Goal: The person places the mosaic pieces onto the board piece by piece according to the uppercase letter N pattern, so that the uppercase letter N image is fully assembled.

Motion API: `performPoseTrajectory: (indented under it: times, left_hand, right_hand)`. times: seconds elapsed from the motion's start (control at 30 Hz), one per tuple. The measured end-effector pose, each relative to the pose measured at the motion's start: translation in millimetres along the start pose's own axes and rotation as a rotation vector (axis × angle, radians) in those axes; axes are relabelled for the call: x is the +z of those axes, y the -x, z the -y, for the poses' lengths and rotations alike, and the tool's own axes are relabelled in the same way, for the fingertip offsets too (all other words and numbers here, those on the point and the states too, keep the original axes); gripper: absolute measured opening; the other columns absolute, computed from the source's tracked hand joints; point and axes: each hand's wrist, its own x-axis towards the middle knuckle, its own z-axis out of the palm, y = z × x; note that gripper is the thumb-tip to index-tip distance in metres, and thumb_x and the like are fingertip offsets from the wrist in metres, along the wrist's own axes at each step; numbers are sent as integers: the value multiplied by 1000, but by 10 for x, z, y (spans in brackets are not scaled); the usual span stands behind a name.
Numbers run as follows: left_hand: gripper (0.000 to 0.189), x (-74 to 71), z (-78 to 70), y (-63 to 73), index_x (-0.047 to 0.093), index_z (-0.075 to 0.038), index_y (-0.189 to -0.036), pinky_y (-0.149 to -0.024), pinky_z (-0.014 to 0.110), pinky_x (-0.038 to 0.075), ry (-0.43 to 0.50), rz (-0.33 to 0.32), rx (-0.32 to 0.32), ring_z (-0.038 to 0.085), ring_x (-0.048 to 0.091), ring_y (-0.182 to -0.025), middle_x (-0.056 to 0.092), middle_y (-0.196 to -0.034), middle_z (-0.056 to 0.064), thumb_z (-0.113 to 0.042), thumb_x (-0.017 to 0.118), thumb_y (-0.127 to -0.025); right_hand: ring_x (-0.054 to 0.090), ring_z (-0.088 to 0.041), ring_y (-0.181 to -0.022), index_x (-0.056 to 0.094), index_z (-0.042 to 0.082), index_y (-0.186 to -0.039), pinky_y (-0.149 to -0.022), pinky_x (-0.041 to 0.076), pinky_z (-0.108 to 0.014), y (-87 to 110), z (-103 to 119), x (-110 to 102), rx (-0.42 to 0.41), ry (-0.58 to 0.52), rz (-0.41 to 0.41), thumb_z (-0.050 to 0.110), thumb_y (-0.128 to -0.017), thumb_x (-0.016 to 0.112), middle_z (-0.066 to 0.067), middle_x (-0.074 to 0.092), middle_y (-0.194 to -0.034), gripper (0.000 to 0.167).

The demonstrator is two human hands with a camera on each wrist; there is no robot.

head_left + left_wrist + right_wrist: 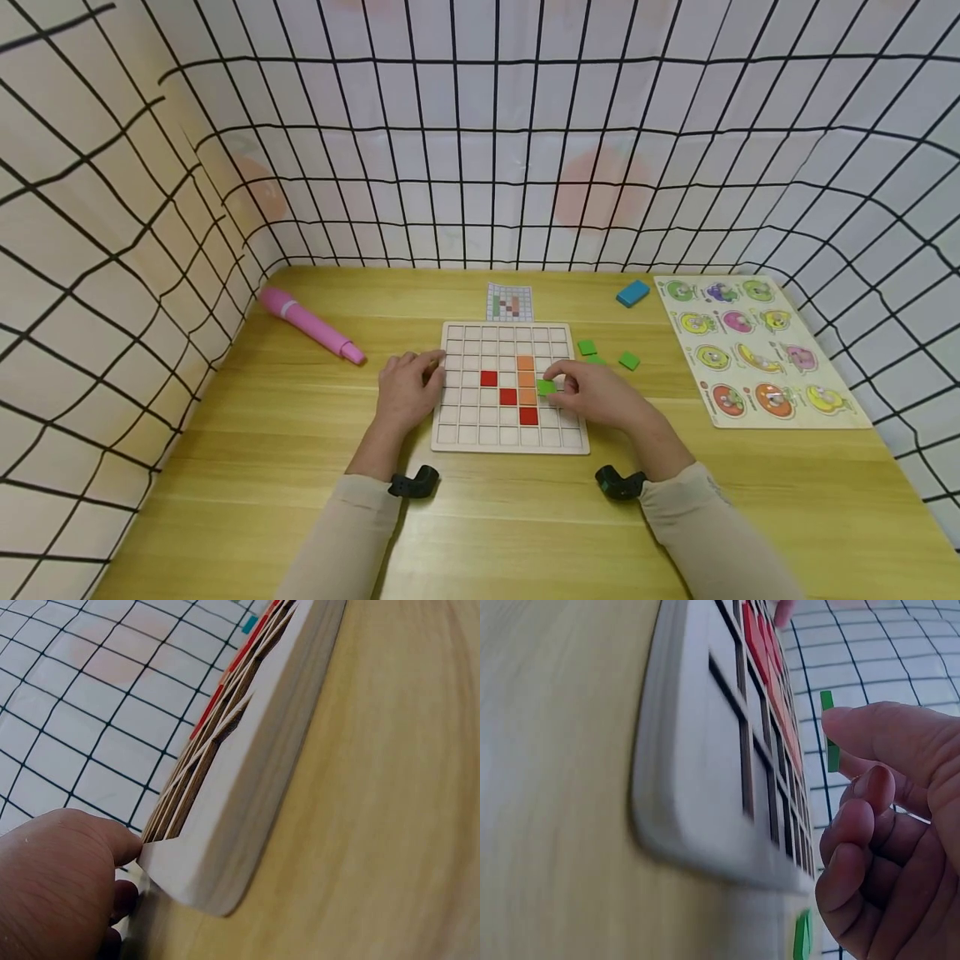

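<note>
A pale wooden grid board (480, 433) lies on the table, with red tiles (488, 378) and a column of orange tiles (526, 363) in its cells. My right hand (600, 396) pinches a green square tile (546, 387) between thumb and index finger, above the board just right of the orange column. In the right wrist view that green tile (832, 757) is edge-on and off the surface, the other fingers curled in. At the board's left edge rests my left hand (407, 390), fingers relaxed; its thumb (112, 838) touches the board's side in the left wrist view.
Loose green tiles (628, 361) lie right of the board. Behind it is a small printed pattern card (510, 302). A blue block (633, 292) and a fruit puzzle board (757, 350) are to the right, a pink marker-shaped object (311, 325) to the left. Gridded cloth surrounds the table.
</note>
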Motion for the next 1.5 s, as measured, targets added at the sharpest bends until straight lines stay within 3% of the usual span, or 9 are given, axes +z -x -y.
performPoseTrajectory:
  times: [0.3,0.53,0.9,1.17,1.3,1.5]
  left_hand:
    - [37,3,-1,0,69,-23,-133,-92,49,37,2,1,0,31,54,-103,69,-105,9,-32,58,-100]
    - [37,4,-8,-1,68,-23,-134,-92,48,37,-6,5,-1,30,53,-101,69,-104,8,-32,58,-100]
    - [37,5,4,-1,68,-24,-134,-93,48,37,-14,7,-6,30,54,-102,70,-109,9,-34,57,-100]
    - [38,-9,-7,-3,68,-23,-134,-91,48,37,-22,7,-3,30,54,-102,70,-108,9,-34,57,-100]
    - [38,-9,-6,-4,68,-23,-135,-92,48,37,-26,8,-3,30,54,-101,70,-108,9,-34,57,-100]
    - [38,5,-1,-14,68,-23,-135,-91,47,37,-27,9,-6,30,53,-101,70,-108,9,-34,57,-100]
  right_hand:
    - [47,-14,-64,68,21,-117,-59,37,-28,-145,220,112,-16,30,14,31,-94,72,2,53,-75,25]
    - [46,-12,-63,68,16,-114,-60,37,-27,-253,313,233,-94,7,0,28,-94,72,3,50,-69,24]
    - [50,-14,-56,68,19,-117,-55,40,-28,-506,587,323,-42,26,-1,32,-94,73,1,58,-71,26]
    - [51,-13,-57,69,19,-121,-56,39,-28,-708,736,350,-35,108,-21,34,-95,72,1,59,-69,30]
    - [53,-13,-61,69,19,-122,-60,41,-29,-802,767,379,-15,161,-31,35,-96,70,2,67,-77,30]
    - [57,-15,-69,69,19,-124,-71,47,-32,-882,789,429,-2,212,-31,31,-96,69,-1,76,-106,31]
